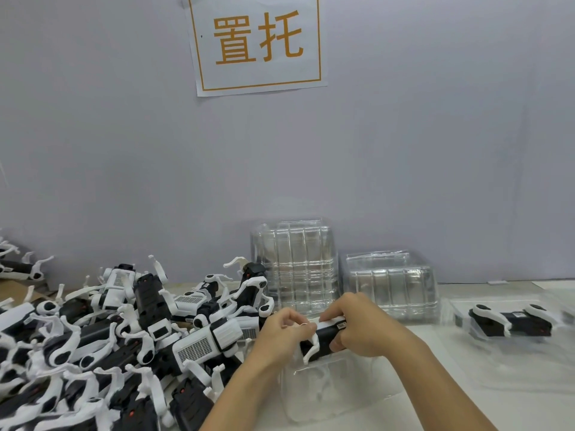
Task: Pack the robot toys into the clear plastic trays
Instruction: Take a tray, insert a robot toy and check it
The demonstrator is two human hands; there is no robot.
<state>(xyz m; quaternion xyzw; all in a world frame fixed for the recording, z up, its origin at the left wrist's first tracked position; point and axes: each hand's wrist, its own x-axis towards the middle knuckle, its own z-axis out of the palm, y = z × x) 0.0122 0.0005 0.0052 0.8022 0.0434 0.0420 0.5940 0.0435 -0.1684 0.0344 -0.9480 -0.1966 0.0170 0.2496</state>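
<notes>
Left hand and right hand both grip one robot toy over a clear tray.

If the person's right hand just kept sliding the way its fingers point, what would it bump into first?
The right hand points leftward along the robot toy it grips, so it would probably meet the left hand holding the toy's other end, then the pile of robot toys beyond. Depth is hard to judge here.

A black-and-white robot toy is held lengthwise at lower centre, directly above an open clear tray. Loose toys are heaped at lower left. Empty tray stacks stand behind; a packed tray lies at right.
</notes>
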